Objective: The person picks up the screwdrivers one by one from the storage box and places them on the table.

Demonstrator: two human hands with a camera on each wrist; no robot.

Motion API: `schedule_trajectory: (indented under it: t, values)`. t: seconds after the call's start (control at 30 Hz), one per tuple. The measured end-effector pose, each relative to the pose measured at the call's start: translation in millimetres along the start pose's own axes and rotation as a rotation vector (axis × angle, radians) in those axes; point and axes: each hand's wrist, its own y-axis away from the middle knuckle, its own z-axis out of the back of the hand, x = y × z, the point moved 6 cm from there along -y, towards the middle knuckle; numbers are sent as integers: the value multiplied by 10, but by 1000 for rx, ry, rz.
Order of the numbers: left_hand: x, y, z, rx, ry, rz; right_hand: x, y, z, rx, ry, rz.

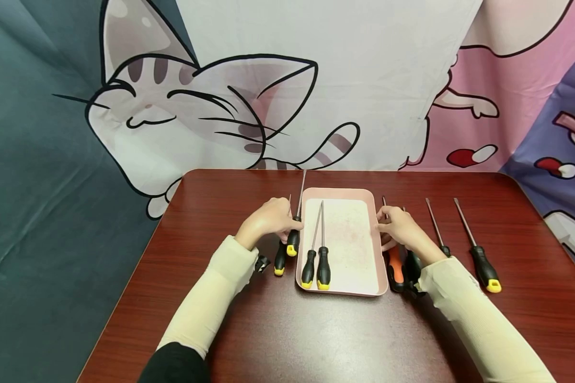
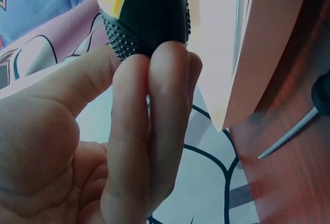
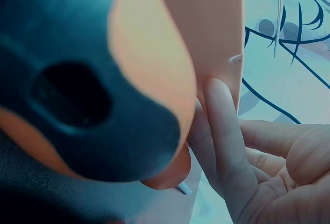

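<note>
My left hand (image 1: pixel 270 219) pinches a screwdriver (image 1: pixel 293 240) by its black handle, yellow end toward me and shank pointing away, at the tray's left edge. In the left wrist view, thumb and fingertips meet on the textured handle (image 2: pixel 154 20). A pink tray (image 1: pixel 347 250) holds two black-and-yellow screwdrivers (image 1: pixel 323 266), side by side. My right hand (image 1: pixel 401 227) pinches the tray's right rim; the right wrist view shows a finger against its outer wall (image 3: pixel 211 22) and the thumb at the rim. Close to this hand lies an orange-and-black screwdriver (image 1: pixel 395 266).
Another black-and-yellow screwdriver (image 1: pixel 280 259) lies left of the tray, partly under my left hand. Beside my right wrist is a dark handle (image 1: pixel 413 265), partly hidden. Farther right lie a large screwdriver (image 1: pixel 484 268) and a thinner one (image 1: pixel 433 221) on the brown table (image 1: pixel 268 330).
</note>
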Motion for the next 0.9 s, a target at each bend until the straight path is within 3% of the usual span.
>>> schedule_trajectory:
  t: [0.9]
  values:
    - [330,188,177,-15,25,43,-22,4,7,4,-11,11]
